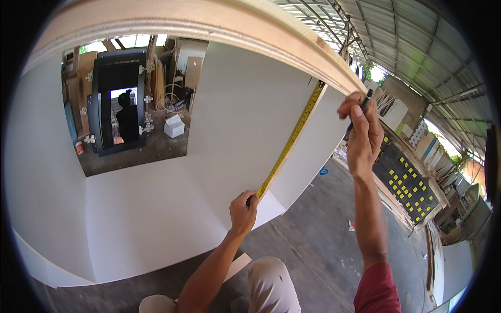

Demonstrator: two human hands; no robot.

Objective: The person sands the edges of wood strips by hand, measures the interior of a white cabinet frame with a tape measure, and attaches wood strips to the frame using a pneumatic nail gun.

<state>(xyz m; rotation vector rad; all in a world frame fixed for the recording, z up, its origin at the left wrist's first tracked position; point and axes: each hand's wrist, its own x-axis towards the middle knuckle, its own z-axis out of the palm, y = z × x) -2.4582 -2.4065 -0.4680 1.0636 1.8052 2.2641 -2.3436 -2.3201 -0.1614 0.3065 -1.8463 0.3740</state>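
My left hand (243,213) is closed around the dark case of a tape measure, mostly hidden by the fingers. Its yellow blade (293,139) runs up and to the right along the edge of a divider in a white cabinet (151,214). The blade's far end meets the underside of the pale wooden top edge (209,23). Raised to the right, beside that edge, my right hand (365,135) grips a black pen (368,98) upright. The fingertips there are slightly blurred and do not appear to touch the wood.
Through the cabinet's square opening show a black framed panel with hinges (120,101) and a white block (174,126). A black board with yellow squares (409,182) leans at the right. A wood strip (237,266) lies by my knee on the dark floor (313,235).
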